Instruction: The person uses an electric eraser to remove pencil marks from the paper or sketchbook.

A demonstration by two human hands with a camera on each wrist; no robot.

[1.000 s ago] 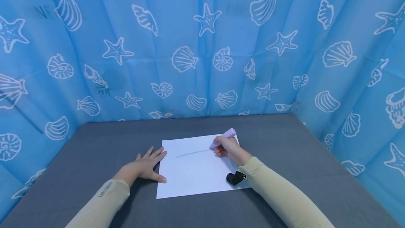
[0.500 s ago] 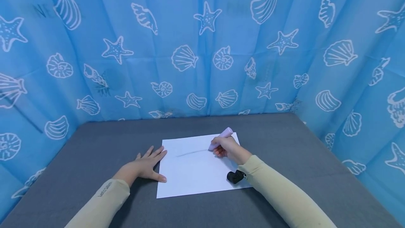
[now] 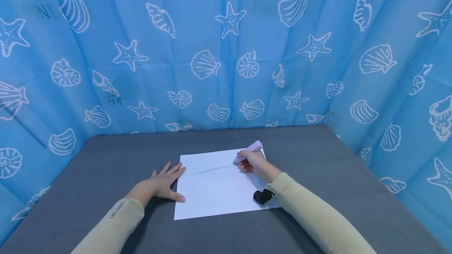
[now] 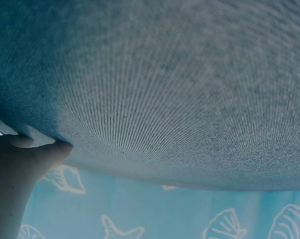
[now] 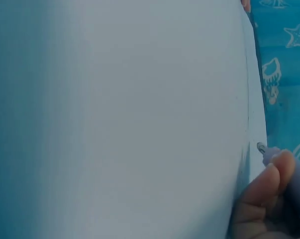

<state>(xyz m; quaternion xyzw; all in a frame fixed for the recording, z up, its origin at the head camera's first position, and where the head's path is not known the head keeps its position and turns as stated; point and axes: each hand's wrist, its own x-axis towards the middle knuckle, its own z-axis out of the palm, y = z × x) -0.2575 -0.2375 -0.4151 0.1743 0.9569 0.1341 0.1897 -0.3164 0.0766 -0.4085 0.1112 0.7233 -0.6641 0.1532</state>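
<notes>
A white sheet of paper (image 3: 208, 193) lies on the grey cloth, with a faint grey, slightly curved line (image 3: 213, 169) across its upper half. My right hand (image 3: 257, 164) pinches a thick lavender pen (image 3: 251, 148) between thumb and fingers, over the sheet's upper right. In the right wrist view the tip of the pen (image 5: 298, 179) points at the paper (image 5: 154, 114); whether it touches cannot be told. My left hand (image 3: 159, 187) rests with spread fingers at the sheet's left edge, thumb and fingertips on the paper. The left wrist view shows part of that hand (image 4: 25, 164).
Grey cloth (image 3: 141, 148) covers the table around the sheet. A blue curtain (image 3: 226, 85) with white shells and starfish hangs behind and at the sides. A black wrist camera (image 3: 262, 197) under the right sleeve sits above the sheet's lower right.
The pen tilted a little left half a second ago and is back near its earlier slant, its tip slightly higher in view. The left hand and the sheet stay in place.
</notes>
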